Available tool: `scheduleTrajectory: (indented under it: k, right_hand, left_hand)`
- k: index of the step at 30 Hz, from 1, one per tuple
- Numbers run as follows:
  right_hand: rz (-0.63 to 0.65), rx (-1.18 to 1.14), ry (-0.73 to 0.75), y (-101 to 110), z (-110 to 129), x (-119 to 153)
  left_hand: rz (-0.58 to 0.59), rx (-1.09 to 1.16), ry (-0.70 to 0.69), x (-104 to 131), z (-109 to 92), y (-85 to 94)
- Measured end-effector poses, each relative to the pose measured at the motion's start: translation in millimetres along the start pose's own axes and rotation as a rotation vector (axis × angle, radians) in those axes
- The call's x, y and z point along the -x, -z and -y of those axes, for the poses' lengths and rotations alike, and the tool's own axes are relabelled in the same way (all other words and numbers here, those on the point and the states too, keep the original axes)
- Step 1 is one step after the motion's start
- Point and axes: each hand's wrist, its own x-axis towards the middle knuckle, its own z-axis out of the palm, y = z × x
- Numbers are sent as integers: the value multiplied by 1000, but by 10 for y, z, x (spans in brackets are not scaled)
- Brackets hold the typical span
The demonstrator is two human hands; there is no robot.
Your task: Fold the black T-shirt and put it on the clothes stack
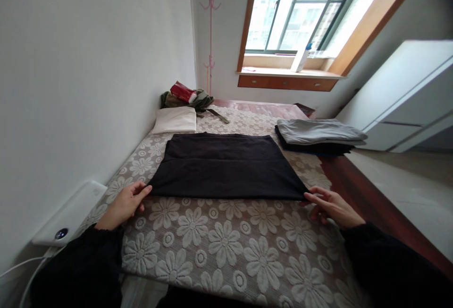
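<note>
A black folded garment (222, 168) lies flat in a wide rectangle on the flower-patterned cover (226, 242); its exact kind does not show. My left hand (125, 202) pinches its near left corner between thumb and fingers. At the near right corner, my right hand (332, 206) has the cloth pinched the same way. The near edge runs straight between both hands, and a crease crosses the fabric's middle.
Right of the garment sits a stack of folded clothes (320, 132), grey over black. A white folded cloth (175, 120) and a dark bag (203, 100) with a red packet (182, 91) lie far left. A white device (71, 213) with cables stands by the wall.
</note>
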Motion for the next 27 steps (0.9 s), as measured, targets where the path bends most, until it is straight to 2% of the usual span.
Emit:
scheduleTrajectory:
  k: [5,9,12,15,17,19,21,23,25,27]
  right_hand:
    - [-66,-66,92,-41,-38,137]
    - [-89,-74,177,-3,-88,259]
    - [-65,-73,200,150,-200,443]
    - [-62,11,169,310,-323,683]
    - [-76,89,167,350,-343,819]
    - [-89,129,168,329,-293,897]
    - [-140,136,187,283,-187,904]
    - [-226,145,248,259,-38,828]
    - [-313,164,350,284,153,659]
    - [-346,180,463,345,379,392]
  left_hand:
    - [-64,81,13,86,59,-17]
    - [-76,191,-24,317,-6,-39]
    - [-68,188,11,576,74,65]
    - [-62,142,39,820,277,216]
    - [-40,114,7,920,380,286]
    - [-34,95,-33,952,385,313]
    - [-83,81,-60,929,275,307]
    - [-175,66,-131,862,72,293]
    - [-265,73,-249,753,-180,289]
    - [-320,122,-354,579,-430,289]
